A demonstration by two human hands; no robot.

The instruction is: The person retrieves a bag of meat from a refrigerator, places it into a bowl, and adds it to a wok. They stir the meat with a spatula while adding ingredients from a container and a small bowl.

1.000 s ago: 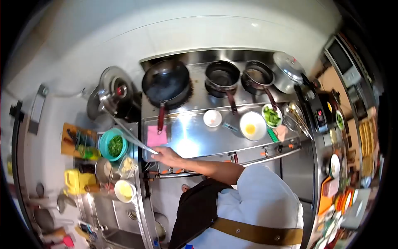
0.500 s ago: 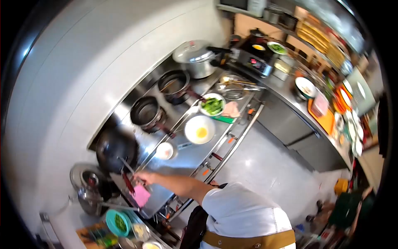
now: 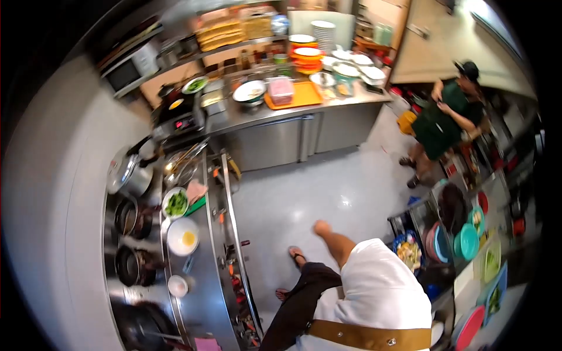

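Observation:
My right hand [image 3: 321,227] hangs over the grey floor, away from the stove counter, at the end of my bent arm. It looks small and blurred, so its fingers cannot be made out, and no object shows in it. My left hand is out of view. Left of my right hand, on the steel counter [image 3: 205,292], are a white bowl with egg yolk [image 3: 182,237], a bowl of green vegetables [image 3: 175,202] and a small white bowl [image 3: 177,286]. A dark wok [image 3: 137,327] with a metal utensil in it sits at the lower left.
Two dark pans [image 3: 133,217] and a large pot [image 3: 130,172] line the wall. A steel rail [image 3: 239,240] edges the counter. Plates and an orange tray [image 3: 310,93] fill the back counter. A person [image 3: 448,117] stands at the right. Basins [image 3: 466,241] crowd the right side.
The view has swung right, bringing the person and the right-hand basins into fuller view. My right hand has left the wok handle area and is now over the floor.

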